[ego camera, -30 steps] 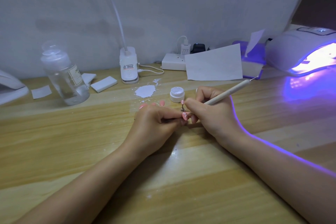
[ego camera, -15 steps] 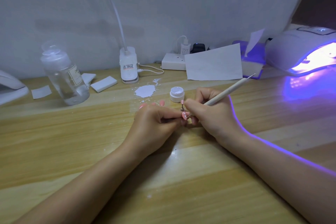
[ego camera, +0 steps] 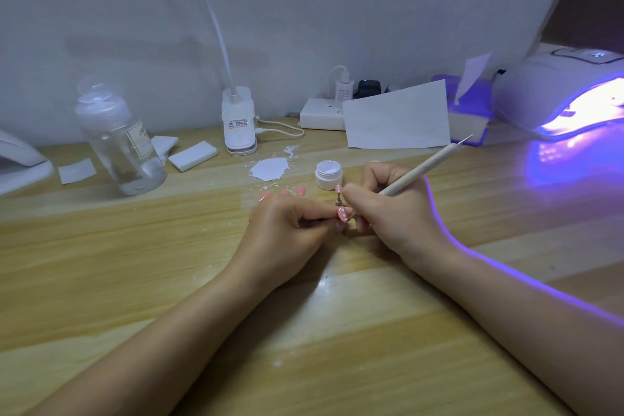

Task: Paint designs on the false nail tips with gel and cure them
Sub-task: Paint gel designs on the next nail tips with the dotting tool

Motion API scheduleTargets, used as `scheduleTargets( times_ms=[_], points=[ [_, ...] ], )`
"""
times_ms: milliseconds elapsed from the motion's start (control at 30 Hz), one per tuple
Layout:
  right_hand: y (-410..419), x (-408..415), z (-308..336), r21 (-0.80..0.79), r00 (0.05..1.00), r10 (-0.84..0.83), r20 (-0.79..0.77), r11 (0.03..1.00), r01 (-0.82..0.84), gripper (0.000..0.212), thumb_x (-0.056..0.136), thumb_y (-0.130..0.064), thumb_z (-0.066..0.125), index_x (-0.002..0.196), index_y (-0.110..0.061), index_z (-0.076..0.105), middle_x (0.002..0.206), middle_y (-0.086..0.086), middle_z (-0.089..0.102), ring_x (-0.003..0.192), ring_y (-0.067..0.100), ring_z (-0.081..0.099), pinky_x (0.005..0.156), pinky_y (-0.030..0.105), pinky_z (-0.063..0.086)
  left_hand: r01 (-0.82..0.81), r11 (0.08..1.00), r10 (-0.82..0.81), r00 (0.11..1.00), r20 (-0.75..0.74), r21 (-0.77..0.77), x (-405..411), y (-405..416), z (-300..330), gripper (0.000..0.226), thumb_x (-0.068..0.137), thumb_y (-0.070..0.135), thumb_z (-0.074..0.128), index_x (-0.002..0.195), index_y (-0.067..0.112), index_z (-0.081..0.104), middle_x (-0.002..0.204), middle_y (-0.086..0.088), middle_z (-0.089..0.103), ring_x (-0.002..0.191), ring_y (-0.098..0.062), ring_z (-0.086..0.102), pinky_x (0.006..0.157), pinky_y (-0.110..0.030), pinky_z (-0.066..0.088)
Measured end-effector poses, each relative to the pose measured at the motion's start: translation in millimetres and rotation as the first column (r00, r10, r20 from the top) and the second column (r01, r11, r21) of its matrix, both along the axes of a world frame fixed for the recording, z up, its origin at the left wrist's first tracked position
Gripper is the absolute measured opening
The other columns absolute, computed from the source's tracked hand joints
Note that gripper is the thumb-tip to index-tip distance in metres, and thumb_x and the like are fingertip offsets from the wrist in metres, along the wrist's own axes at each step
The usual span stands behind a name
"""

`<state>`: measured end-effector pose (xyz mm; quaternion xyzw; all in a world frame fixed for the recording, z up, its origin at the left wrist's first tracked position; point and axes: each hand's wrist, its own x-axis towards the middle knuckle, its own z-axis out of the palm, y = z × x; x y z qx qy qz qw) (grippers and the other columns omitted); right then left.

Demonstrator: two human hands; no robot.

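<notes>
While both forearms rest on a pale wooden desk, two bare hands meet near its middle. The left hand has its fingers curled, pinching a thin holder that carries one pink false nail tip with small white dots on it. The right hand grips one slim dotting pen like a pencil, its fingers curled round the shaft; the lower end points down at the nail tip, and the upper metal point angles toward the far right corner. A second pink tip stands on a small stand just behind the held one, and more pink tips lie just beyond the left hand's knuckles; their number is unclear.

One small white gel pot, open, sits just behind the hands. Beside it to the left is one patch of white spilled material. At the far right corner one UV nail lamp glows violet. Along the far edge stand one white clip lamp base, one power strip, one sheet of white paper, and one clear bottle toward the left. Two white blocks and one white pad lie near the bottle.
</notes>
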<state>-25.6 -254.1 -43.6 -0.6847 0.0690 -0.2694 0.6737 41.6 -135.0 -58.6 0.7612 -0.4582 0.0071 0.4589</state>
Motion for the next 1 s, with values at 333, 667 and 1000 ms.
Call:
scheduleTargets(
  times_ms=[333,667,1000],
  points=[
    [-0.4,-0.3,0.0,-0.001,1.000,0.003,-0.001,1.000,-0.003,0.048,0.075,0.013,0.051,0.039,-0.015,0.036,0.032,-0.004,0.045,0.033,0.010,0.050,0.038,0.013,0.040,-0.011,1.000,0.012,0.999,-0.036,0.022,-2.5,-0.7,3.2,0.017,0.081,0.002,0.066,0.091,0.013,0.074,0.077,0.031,0.058,0.057,0.023,0.042,0.108,-0.010,0.014],
    [0.2,-0.3,0.7,0.019,1.000,0.006,0.008,1.000,-0.006,0.051,0.075,0.013,0.051,0.037,-0.018,0.036,0.033,0.000,0.044,0.035,0.014,0.050,0.039,0.015,0.041,-0.005,1.000,0.006,0.999,-0.035,0.011,-2.6,-0.8,2.6,0.017,0.081,0.003,0.065,0.090,0.014,0.074,0.077,0.032,0.058,0.067,0.030,0.042,0.106,-0.008,0.015],
    [-0.4,-0.2,0.5,0.006,1.000,0.000,0.014,1.000,0.000,0.045,0.075,0.012,0.052,0.041,-0.014,0.035,0.032,0.000,0.044,0.035,0.014,0.050,0.039,0.014,0.039,-0.016,1.000,0.015,1.000,-0.005,-0.020,-0.9,-1.1,1.2,0.016,0.081,0.005,0.066,0.091,0.014,0.074,0.080,0.032,0.058,0.091,0.023,0.030,0.102,-0.002,0.014]
  ],
)
